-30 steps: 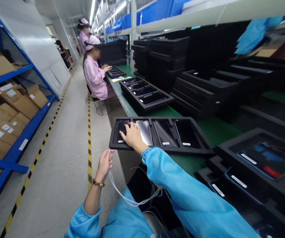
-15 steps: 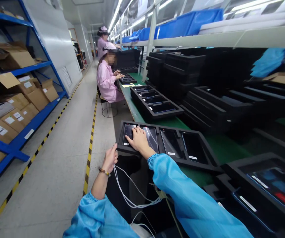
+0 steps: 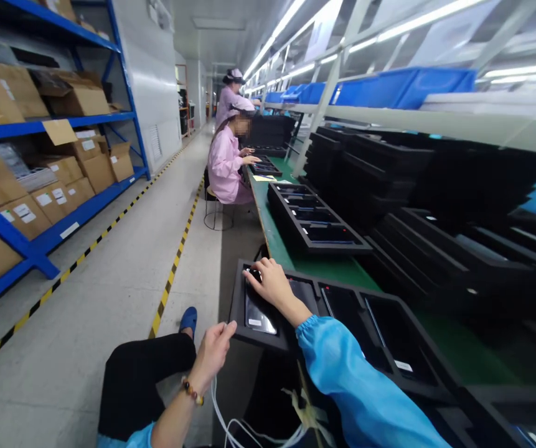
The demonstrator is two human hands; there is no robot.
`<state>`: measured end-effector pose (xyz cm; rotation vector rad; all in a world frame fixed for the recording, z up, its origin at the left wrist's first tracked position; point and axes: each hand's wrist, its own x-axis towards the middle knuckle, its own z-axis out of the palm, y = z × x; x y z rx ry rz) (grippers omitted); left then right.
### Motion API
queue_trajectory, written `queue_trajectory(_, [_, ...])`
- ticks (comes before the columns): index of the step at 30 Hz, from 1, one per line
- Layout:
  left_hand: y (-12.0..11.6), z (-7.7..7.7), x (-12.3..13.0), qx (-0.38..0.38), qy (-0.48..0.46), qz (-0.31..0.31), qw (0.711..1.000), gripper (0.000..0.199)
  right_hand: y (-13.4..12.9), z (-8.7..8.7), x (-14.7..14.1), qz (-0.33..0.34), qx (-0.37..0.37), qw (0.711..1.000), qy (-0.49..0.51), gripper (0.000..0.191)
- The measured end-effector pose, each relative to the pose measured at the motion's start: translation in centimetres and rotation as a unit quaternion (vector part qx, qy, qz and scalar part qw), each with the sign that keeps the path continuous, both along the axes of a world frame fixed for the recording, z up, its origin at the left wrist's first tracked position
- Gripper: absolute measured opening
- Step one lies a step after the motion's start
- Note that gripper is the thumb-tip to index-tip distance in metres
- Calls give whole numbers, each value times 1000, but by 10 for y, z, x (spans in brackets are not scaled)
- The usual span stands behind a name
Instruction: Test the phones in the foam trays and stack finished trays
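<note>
My left hand (image 3: 214,351), wearing a bead bracelet, is closed with its thumb and fingers at the near left corner of a black foam tray (image 3: 238,302). White cables (image 3: 223,414) hang below this wrist. My right hand (image 3: 274,285) lies over the leftmost phone-like device (image 3: 259,309) in that tray. Its fingers are bent a little and apart, touching the device's far end; some fingertips are hidden. More dark-screened devices sit in the neighbouring slots, among them one with a white label (image 3: 403,366). The right forearm in its blue sleeve covers part of the tray.
Another loaded tray (image 3: 317,218) lies farther along the green bench (image 3: 268,233). Stacked black trays (image 3: 370,162) stand on the right, under a shelf with blue bins (image 3: 403,87). A person in pink (image 3: 225,162) sits ahead. Blue racking (image 3: 38,242) lines the aisle's left.
The view has swung left and up, so my legs show more. My right hand has slid toward the far end of the leftmost device. My left hand stays at the tray corner.
</note>
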<state>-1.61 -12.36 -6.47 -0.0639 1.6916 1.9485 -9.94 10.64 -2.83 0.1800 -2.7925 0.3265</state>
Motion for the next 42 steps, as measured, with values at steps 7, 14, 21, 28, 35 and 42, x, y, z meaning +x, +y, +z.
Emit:
queue_trajectory(7, [3, -12, 19, -23, -1, -3, 1000, 85, -8, 11, 10, 241, 18, 970, -32, 43])
queue_trajectory(14, [7, -9, 26, 11, -44, 19, 999, 87, -10, 10, 20, 325, 9, 943, -63, 54])
queue_trajectory(21, [-2, -42, 50, 20, -75, 81, 994, 100, -15, 11, 17, 329, -12, 942, -67, 53])
queue_trajectory(28, [0, -44, 78, 10, -20, -52, 998, 86, -16, 14, 13, 340, -1, 938, -67, 61])
queue_trajectory(35, [21, 12, 68, -45, 98, -28, 994, 70, -16, 12, 7, 346, -13, 934, -91, 71])
queue_trajectory(42, [36, 25, 56, -54, 140, -13, 989, 51, -13, 15, -1, 326, -23, 935, -134, 76])
